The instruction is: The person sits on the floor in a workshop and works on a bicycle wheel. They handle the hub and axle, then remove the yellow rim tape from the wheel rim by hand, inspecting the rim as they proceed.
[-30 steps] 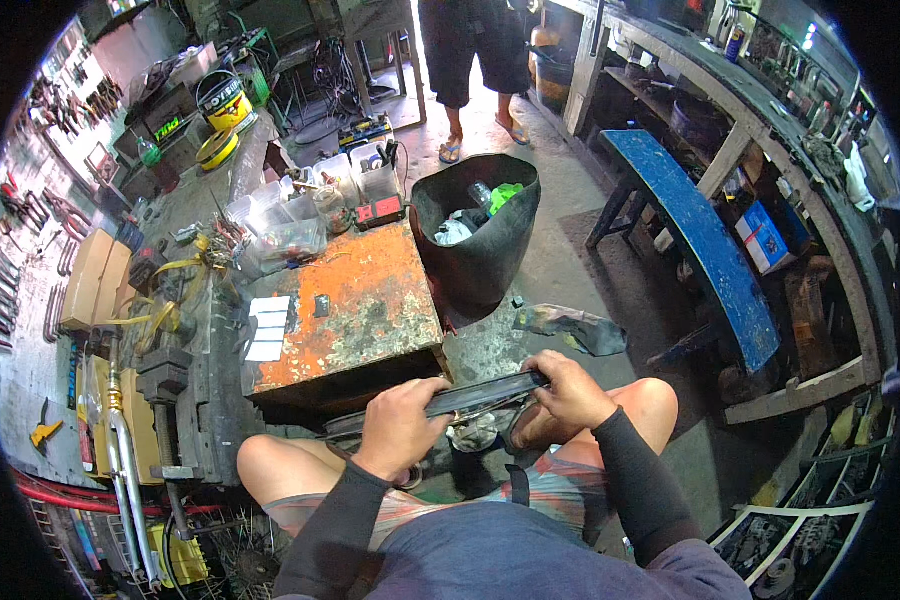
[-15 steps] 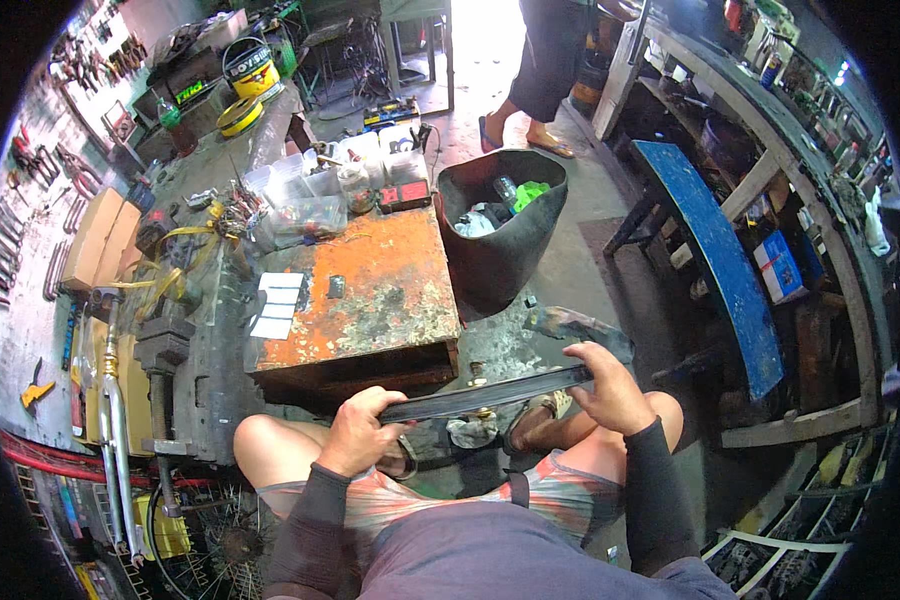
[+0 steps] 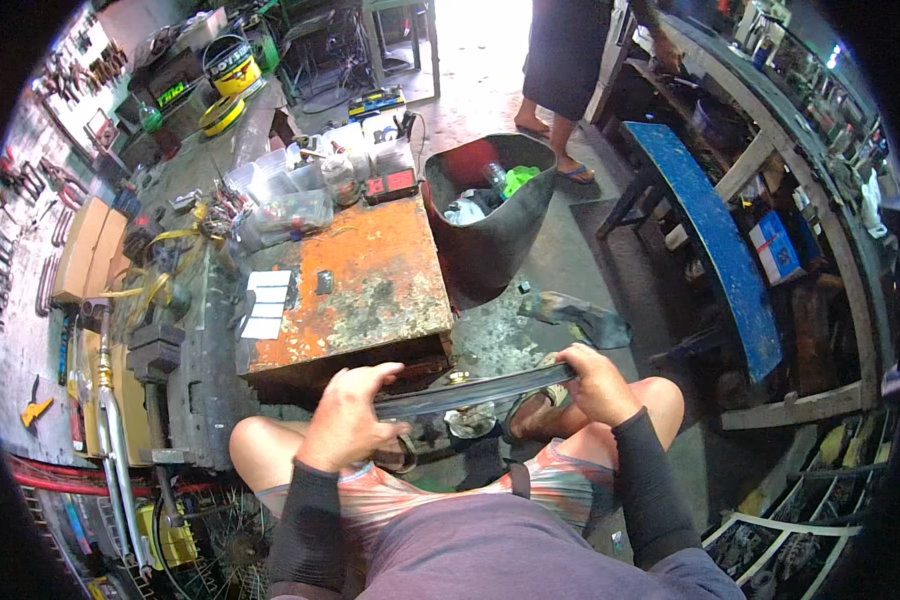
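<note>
A flat, dark strip [image 3: 470,391], black and slightly shiny like rubber, stretches nearly straight between my hands above my lap. At its left end is my left hand [image 3: 345,415], the fingers and thumb spread apart above and below the strip, its end lying against the palm. My right hand [image 3: 602,385] grips the other end, thumb and fingers closed over it. Just beyond the strip stands an orange, paint-worn wooden box [image 3: 380,265]. A crumpled pale cloth or bag [image 3: 472,420] shows below the strip, between my feet.
A black bin [image 3: 490,235] with rubbish stands beyond the box. To the right is a blue bench [image 3: 700,230]. Plastic tubs [image 3: 290,200] of small parts sit at the box's far end. A vise [image 3: 155,350] is at the left. Another person [image 3: 565,80] stands near the doorway.
My left hand has spread its fingers and shifted slightly left. The strip and my right hand moved a little left. The other person by the doorway has stepped to the right.
</note>
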Tool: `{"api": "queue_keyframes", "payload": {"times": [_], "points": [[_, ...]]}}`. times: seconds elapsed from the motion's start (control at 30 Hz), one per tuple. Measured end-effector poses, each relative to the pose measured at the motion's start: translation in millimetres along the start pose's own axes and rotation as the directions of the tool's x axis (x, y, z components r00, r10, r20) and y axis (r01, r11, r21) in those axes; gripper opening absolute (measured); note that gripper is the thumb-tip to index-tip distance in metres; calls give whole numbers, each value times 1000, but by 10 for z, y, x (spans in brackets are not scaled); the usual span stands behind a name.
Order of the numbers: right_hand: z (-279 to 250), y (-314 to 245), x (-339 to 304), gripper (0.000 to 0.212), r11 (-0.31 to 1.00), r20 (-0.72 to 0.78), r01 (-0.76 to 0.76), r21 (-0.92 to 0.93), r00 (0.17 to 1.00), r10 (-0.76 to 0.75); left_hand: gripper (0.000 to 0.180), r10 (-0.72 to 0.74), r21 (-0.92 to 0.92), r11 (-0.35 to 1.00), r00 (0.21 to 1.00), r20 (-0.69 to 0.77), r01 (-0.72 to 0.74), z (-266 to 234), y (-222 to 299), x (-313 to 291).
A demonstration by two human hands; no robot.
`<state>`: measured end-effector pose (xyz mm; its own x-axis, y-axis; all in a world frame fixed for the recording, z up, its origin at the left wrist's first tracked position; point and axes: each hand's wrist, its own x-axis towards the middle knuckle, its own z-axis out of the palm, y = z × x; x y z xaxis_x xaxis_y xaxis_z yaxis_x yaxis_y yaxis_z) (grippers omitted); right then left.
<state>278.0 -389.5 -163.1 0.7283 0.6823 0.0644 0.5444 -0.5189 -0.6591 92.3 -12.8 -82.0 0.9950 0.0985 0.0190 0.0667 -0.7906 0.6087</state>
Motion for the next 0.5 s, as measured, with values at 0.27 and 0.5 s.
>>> {"api": "queue_keyframes", "payload": {"times": [0.27,0.5], "points": [[-140,451,-98,37,973,-60,-161,-167,986,153,44,-223,-99,965,960,170,242,124,-789,-400],[-258,-66,-86,69,974,-56,-85,-210,996,75,45,-203,-249,941,970,133,231,177,-721,-322]]}}
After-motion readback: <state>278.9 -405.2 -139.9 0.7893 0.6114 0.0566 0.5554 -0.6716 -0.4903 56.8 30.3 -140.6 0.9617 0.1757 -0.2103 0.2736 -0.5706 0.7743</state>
